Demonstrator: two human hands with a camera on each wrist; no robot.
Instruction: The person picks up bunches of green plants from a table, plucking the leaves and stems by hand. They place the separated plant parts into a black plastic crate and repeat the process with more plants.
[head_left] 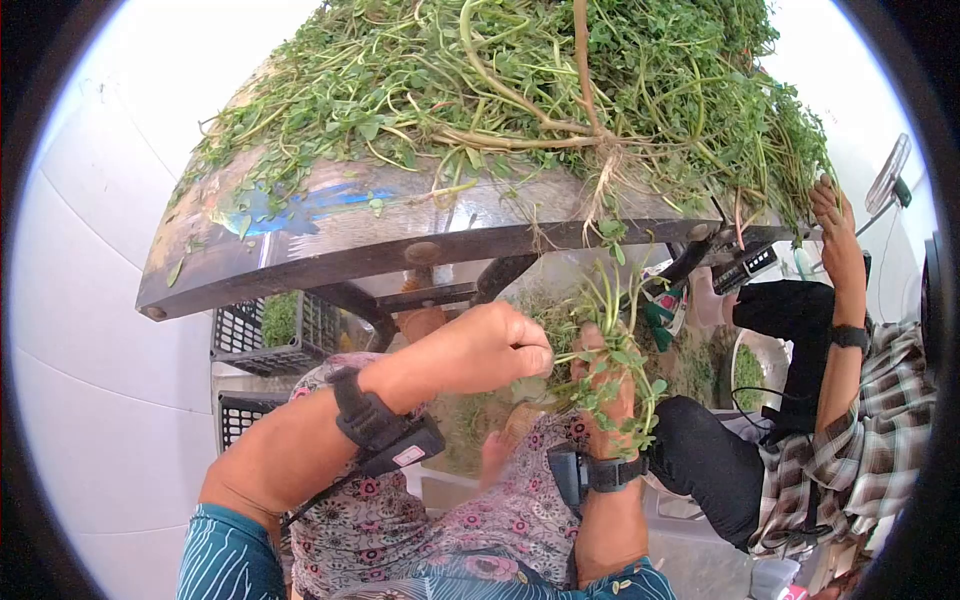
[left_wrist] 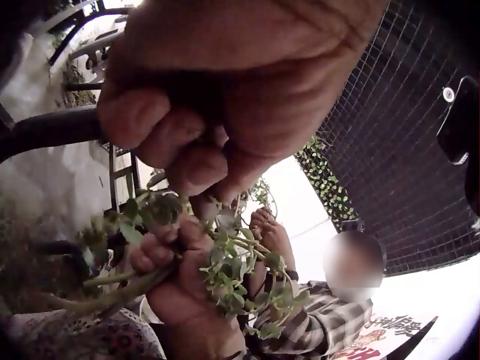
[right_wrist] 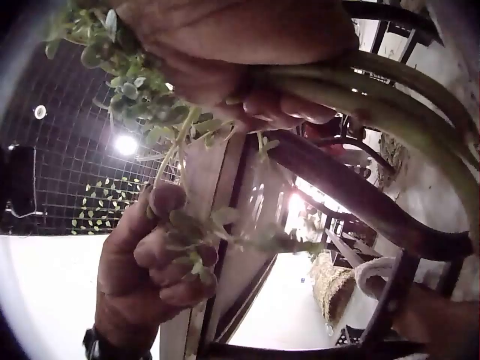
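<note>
My left hand is below the front edge of the table, its fingers curled in. In the right wrist view, its thumb and forefinger pinch a thin stem of a leafy sprig. Close beside it, my right hand grips a bunch of green plants by their thick, pale stems. Round-leaved shoots from this bunch hang over the right wrist and cover part of that hand. A large heap of the same kind of greens covers the tabletop, with a rooted plant at its near edge.
The round table's dark rim curves above both hands. Black plastic crates stand low on the left, one with greens in it. At the right, another seated person's hand touches the heap. A fan stands behind.
</note>
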